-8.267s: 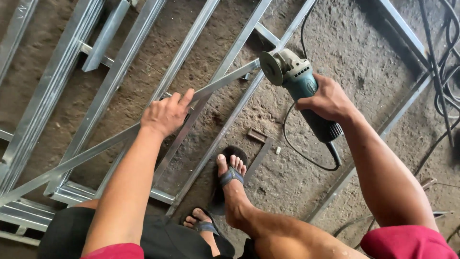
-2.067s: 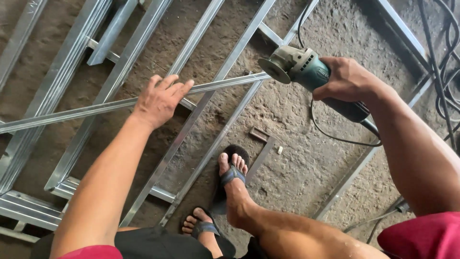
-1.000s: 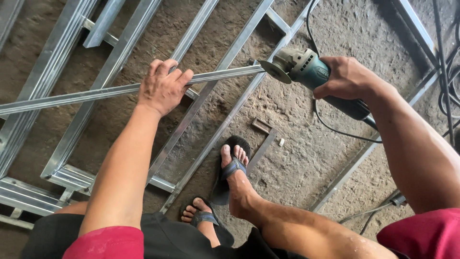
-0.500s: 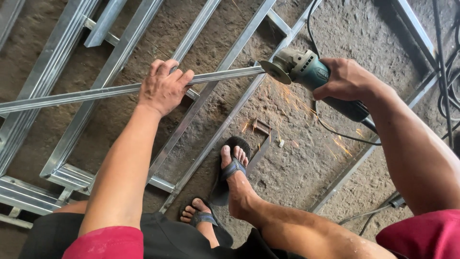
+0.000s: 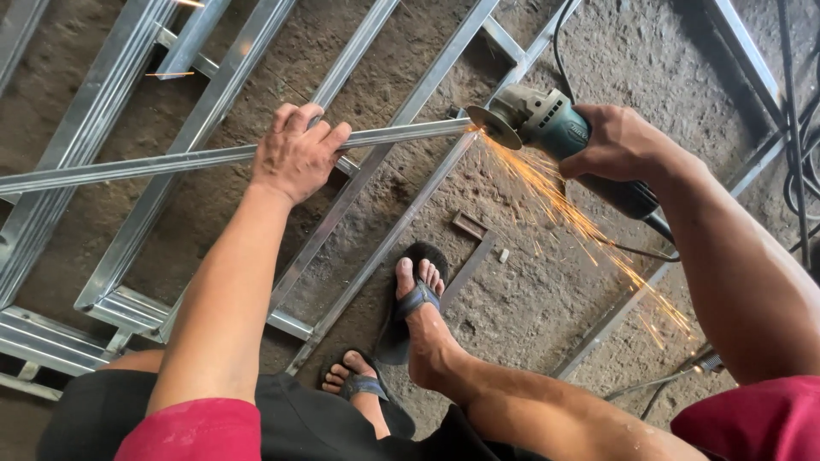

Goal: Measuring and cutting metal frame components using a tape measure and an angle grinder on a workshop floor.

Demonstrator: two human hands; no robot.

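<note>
Gripping a long, thin silver metal bar (image 5: pixel 171 160), the left hand (image 5: pixel 296 156) held it over the grey steel frame (image 5: pixel 120 299) lying on the dirt floor. The right hand (image 5: pixel 617 142) clasped a teal-bodied angle grinder (image 5: pixel 547 119), its disc touching the bar's end, with orange sparks (image 5: pixel 564 205) falling beside the frame.

Open dirt floor (image 5: pixel 615 51) lies right of the grinder (image 5: pixel 547 124); metal frame rails (image 5: pixel 213 94) crowd the left.
</note>
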